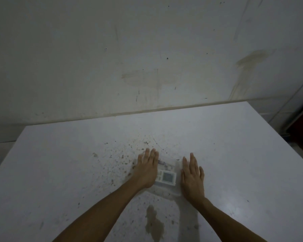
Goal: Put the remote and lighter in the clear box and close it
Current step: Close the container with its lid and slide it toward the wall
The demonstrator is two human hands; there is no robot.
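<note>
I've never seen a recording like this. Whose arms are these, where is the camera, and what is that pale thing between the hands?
No machine here: a person wears a camera on the head, looking forward and down, so you see that person's own bare arms. The left hand and right hand lie flat, palms down, on either side of a clear box on a stained white table. Through the box you see a white remote with a small screen; beyond it lies a slim thing, probably the lighter, though it is blurred. Neither hand holds anything; both press on the box.
</note>
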